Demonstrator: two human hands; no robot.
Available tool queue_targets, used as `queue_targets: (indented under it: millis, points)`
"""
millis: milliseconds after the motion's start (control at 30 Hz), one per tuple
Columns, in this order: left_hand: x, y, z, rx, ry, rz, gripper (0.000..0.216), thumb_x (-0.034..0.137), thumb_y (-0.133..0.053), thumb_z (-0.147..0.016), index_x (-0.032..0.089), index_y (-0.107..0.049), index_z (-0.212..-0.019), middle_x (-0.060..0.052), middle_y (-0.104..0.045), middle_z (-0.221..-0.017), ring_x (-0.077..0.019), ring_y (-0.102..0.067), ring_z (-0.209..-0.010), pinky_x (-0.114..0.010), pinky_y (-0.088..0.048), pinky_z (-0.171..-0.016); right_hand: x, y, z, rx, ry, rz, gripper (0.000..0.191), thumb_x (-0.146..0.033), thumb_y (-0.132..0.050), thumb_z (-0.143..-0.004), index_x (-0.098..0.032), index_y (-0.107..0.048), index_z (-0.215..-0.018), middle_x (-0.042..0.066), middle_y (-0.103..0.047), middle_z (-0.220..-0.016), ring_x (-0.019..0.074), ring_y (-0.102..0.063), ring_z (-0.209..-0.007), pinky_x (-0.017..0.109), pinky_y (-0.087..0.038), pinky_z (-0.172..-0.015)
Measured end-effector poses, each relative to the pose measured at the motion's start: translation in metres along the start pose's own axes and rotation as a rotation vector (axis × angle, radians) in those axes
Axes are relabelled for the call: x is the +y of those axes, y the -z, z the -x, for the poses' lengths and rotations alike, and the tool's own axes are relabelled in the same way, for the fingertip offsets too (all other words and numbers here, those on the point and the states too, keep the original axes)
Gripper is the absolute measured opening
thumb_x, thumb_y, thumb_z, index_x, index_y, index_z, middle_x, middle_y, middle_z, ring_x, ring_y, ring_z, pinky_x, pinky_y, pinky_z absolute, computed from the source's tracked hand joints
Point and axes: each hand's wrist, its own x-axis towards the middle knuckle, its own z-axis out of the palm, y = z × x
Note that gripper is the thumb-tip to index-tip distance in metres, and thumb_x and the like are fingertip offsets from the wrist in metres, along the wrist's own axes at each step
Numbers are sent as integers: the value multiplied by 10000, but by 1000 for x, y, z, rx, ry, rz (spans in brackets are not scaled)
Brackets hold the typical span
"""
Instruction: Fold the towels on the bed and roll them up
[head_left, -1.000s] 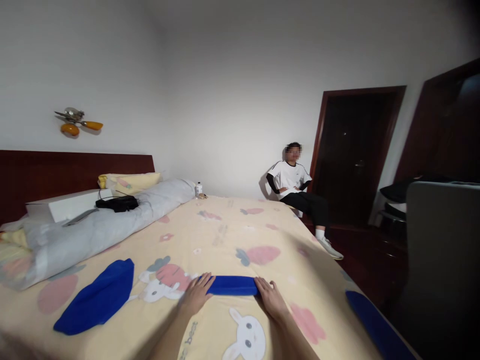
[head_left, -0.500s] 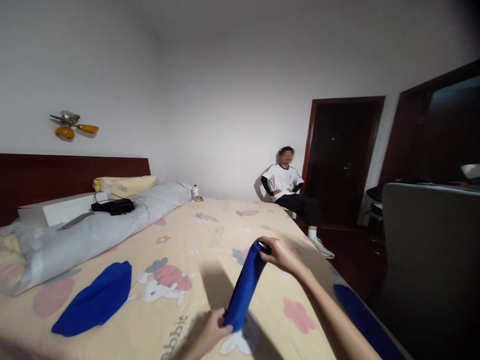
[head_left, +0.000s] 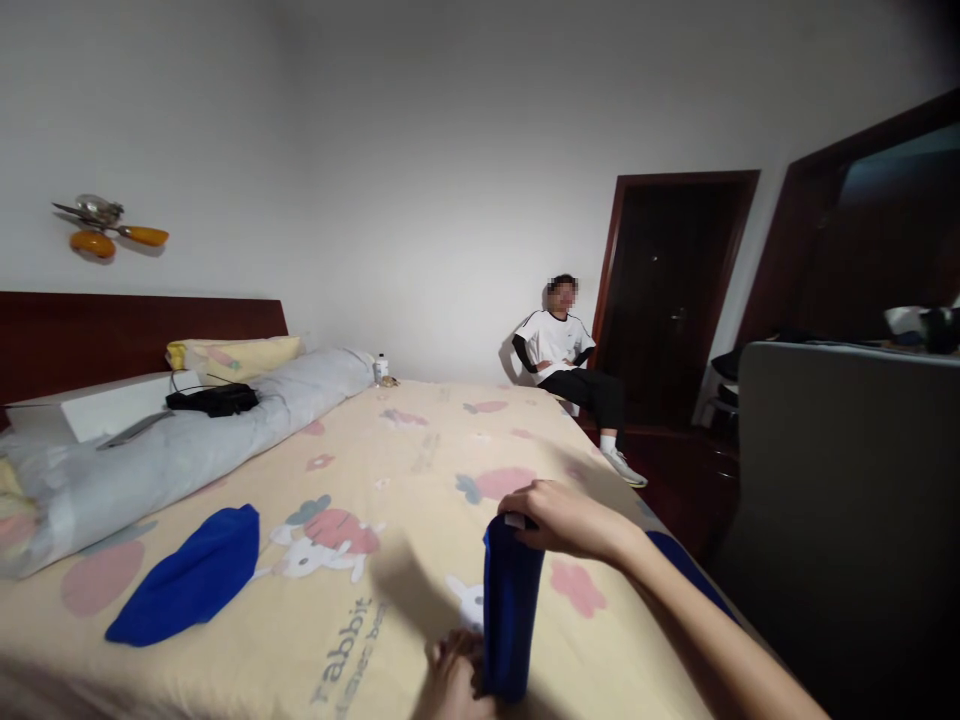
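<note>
A bedroom with pale walls (head_left: 427,220) and a wide bed (head_left: 442,412) under a cream sheet printed with rabbits, carrots and pink flowers. A dark wooden headboard (head_left: 112,325) closes the left edge. Beside it lie a rolled grey quilt (head_left: 307,395), one yellow pillow (head_left: 240,355), one white box (head_left: 124,408) and a black item (head_left: 214,400). One white bottle (head_left: 382,370) stands near the far left corner. Above the headboard is a wall lamp (head_left: 92,244) with two amber shades. Near the far right corner sits one person (head_left: 559,345) in a white top with black sleeves, left of a dark door (head_left: 656,300). A grey panel (head_left: 847,450) rises beyond the right edge.

Three blue cloths show: a flat cloth (head_left: 191,580) towards the near left corner, a partly hidden cloth (head_left: 684,562) along the right edge, and a folded cloth (head_left: 514,610), stood on end close to the near edge. The right hand (head_left: 551,515) curls closed over its top. The left hand (head_left: 454,680), blurred, is at its lower end; its grip cannot be told.

The sheet reads "rabbit" (head_left: 341,640); the line beneath is unclear. The bottle's label is too small to read.
</note>
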Motion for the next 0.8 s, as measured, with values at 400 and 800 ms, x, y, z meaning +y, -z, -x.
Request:
queue_targets:
  millis: [400,800]
  points:
    - [-7,-2,4,64,-34,-72,631,252,-672,-684,293,-572,-1306,-50,-529,-1422,-293,-395,-1329,-434,-271,-1097,142,21,69,293,-349,306,291,-179,-469,-831,-190,-650,-1059,53,-712,-876,166,-639,-731,266,-393,-657]
    - [-8,-3,9,186,-88,-37,444,190,-652,-714,310,-658,-1141,-26,-610,-1317,-264,-462,-1264,-415,-316,-1069,184,-230,238,572,-315,537,355,-185,-428,-855,-246,-705,-1069,77,-735,-1059,232,-668,-965,374,-478,-849]
